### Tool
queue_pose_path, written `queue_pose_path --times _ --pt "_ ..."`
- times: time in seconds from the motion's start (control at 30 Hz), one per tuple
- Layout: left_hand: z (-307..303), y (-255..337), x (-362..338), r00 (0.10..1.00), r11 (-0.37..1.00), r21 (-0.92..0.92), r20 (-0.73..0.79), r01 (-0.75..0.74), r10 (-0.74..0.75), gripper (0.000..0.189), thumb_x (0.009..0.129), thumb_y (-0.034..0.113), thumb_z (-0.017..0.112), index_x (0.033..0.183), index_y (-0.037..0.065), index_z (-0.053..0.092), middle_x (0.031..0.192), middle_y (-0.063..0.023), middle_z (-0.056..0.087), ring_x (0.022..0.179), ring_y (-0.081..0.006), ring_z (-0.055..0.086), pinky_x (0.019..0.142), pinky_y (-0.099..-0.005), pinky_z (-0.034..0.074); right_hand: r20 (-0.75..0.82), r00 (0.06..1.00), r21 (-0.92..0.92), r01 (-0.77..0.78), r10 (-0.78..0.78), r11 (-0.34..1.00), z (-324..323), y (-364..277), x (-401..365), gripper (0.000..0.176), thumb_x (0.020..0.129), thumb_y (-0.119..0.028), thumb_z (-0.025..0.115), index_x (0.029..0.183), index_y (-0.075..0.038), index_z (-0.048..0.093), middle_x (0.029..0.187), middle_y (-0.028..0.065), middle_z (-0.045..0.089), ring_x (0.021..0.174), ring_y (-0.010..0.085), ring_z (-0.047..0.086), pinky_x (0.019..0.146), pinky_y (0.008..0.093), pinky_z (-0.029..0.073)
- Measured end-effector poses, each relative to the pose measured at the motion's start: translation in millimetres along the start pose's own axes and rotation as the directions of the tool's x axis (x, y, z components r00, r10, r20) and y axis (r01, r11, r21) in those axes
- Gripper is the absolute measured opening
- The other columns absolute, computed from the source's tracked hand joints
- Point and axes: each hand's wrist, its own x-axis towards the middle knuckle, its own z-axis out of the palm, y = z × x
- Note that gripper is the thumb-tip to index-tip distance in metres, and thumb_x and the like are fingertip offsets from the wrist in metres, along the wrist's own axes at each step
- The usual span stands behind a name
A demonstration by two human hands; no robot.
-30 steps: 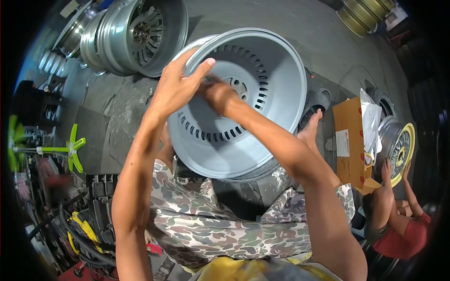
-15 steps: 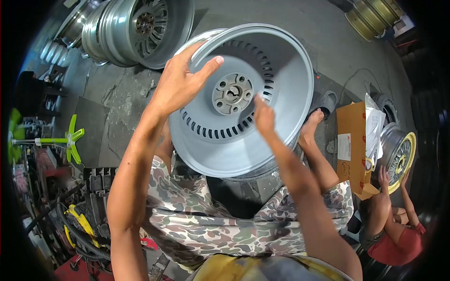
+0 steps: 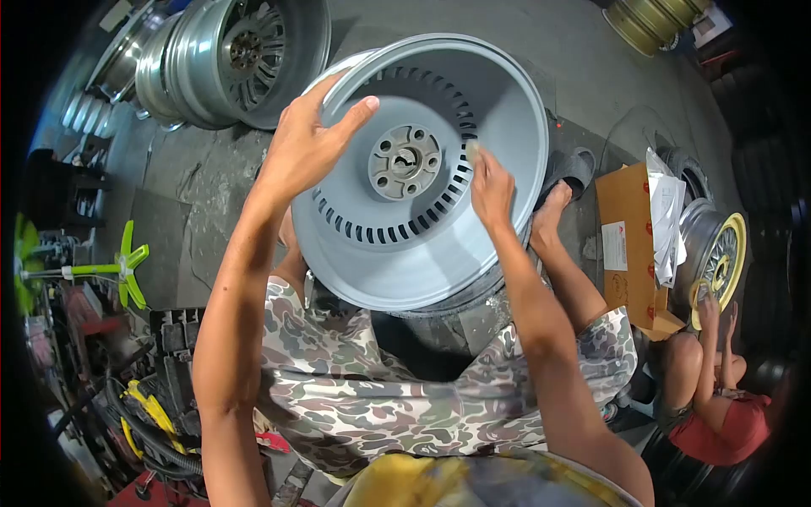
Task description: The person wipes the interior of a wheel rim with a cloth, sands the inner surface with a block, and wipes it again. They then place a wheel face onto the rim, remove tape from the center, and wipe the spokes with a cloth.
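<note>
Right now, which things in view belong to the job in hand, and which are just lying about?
In the job:
grey wheel, left hand at its rim
small pale piece in the right hand's grip

Apparently lying about:
cardboard box
silver wheels
gold wheel
green-bladed fan

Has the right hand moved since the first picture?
Yes: the right hand went from partly covering the wheel hub to picture-right of it.
</note>
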Motion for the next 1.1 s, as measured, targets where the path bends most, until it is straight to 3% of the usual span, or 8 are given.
queue_pose_path --times 0.23,0.43,0.5,0.57,0.73,0.83,0.93,1.1 --pt "-5.3 -1.3 1.9 1.0 0.999 0.045 -0.02 -0.014 0.015 0.049 0.097 0.03 0.071 0.137 0.002 0.063 0.122 -0.0165 0.073 0.114 -0.0247 0.068 0.102 -0.0375 0.049 0.054 0.936 -0.17 0.352 -0.348 0.92 79.1 56.0 2.5 0.03 0.096 -0.004 0.057 0.122 -0.004 0.072 0.102 0.025 0.073 0.093 0.0426 0.071 0.084 0.0488 0.056" --pt "-2.1 -0.8 0.9 1.0 1.0 0.016 -0.004 0.021 -0.021 0.048 0.097 0.029 0.07 0.136 0.002 0.064 0.117 -0.0166 0.074 0.106 -0.0208 0.07 0.094 -0.0355 0.053 -0.096 0.918 0.058 -0.38 0.385 0.923 150.4 25.1 -103.9 0.034 0.092 0.001 0.056 0.122 -0.002 0.073 0.091 0.0199 0.076 0.079 0.0306 0.072 0.076 0.0399 0.054" --pt "1.4 -7.1 0.6 0.997 0.998 0.031 -0.053 -0.053 0.055 0.04 0.099 0.034 0.071 0.126 0.004 0.068 0.087 0.0026 0.065 0.071 -0.0032 0.05 0.062 -0.0217 0.042 0.082 0.714 0.392 -0.665 0.696 0.636 143.0 -26.3 -113.3 0.032 0.091 0.001 0.056 0.118 0.003 0.073 0.092 0.0124 0.075 0.078 0.0231 0.068 0.075 0.0371 0.054" --pt "0.8 -8.2 0.7 0.996 0.997 0.048 -0.056 -0.064 0.067 0.04 0.099 0.034 0.071 0.126 0.004 0.068 0.087 0.0027 0.065 0.071 -0.0033 0.05 0.062 -0.0217 0.042 0.476 0.728 0.496 -0.686 0.494 0.533 150.2 -19.8 -136.1 0.031 0.091 -0.003 0.055 0.116 0.004 0.073 0.084 0.0087 0.072 0.079 0.0212 0.065 0.077 0.0367 0.052" --pt "-2.6 -15.1 6.5 0.997 0.998 0.003 -0.053 -0.057 0.057 0.041 0.099 0.032 0.071 0.128 0.003 0.067 0.089 0.0014 0.066 0.075 -0.0047 0.053 0.066 -0.023 0.045 0.41 0.751 0.356 -0.654 0.517 0.668 97.3 -5.2 -122.7 0.031 0.091 -0.001 0.056 0.117 0.0 0.072 0.103 0.0065 0.073 0.091 0.0131 0.065 0.082 0.0278 0.052" --pt "-0.3 -16.3 3.4 0.987 0.99 0.048 -0.087 -0.131 0.135 0.042 0.1 0.031 0.07 0.131 0.003 0.066 0.092 -0.001 0.068 0.08 -0.0071 0.057 0.072 -0.025 0.048 0.263 0.631 0.605 -0.697 0.729 0.385 69.9 51.3 -83.9 0.029 0.095 0.003 0.052 0.118 0.003 0.069 0.102 0.0101 0.072 0.084 0.0158 0.069 0.072 0.0289 0.057" --pt "-0.8 -5.7 -1.2 0.998 1.0 -0.005 -0.052 -0.023 0.023 0.051 0.095 0.031 0.074 0.134 0.0 0.064 0.126 -0.0203 0.071 0.117 -0.0266 0.067 0.099 -0.0382 0.051 0.262 0.612 0.593 -0.712 0.746 0.376 80.4 74.1 -7.2 0.021 0.099 -0.01 0.053 0.104 0.0 0.07 0.094 0.0103 0.071 0.08 0.0159 0.068 0.06 0.0288 0.054" --pt "-1.4 -9.4 -2.2 0.996 0.997 0.056 -0.07 -0.051 0.055 0.053 0.094 0.032 0.074 0.135 -0.001 0.063 0.127 -0.0215 0.07 0.119 -0.0293 0.067 0.1 -0.0383 0.051 -0.082 0.968 0.057 -0.235 0.239 0.97 101.9 -50.4 75.5 0.022 0.085 -0.026 0.07 0.098 -0.01 0.079 0.095 0.0186 0.077 0.095 0.0386 0.073 0.082 0.0448 0.057"
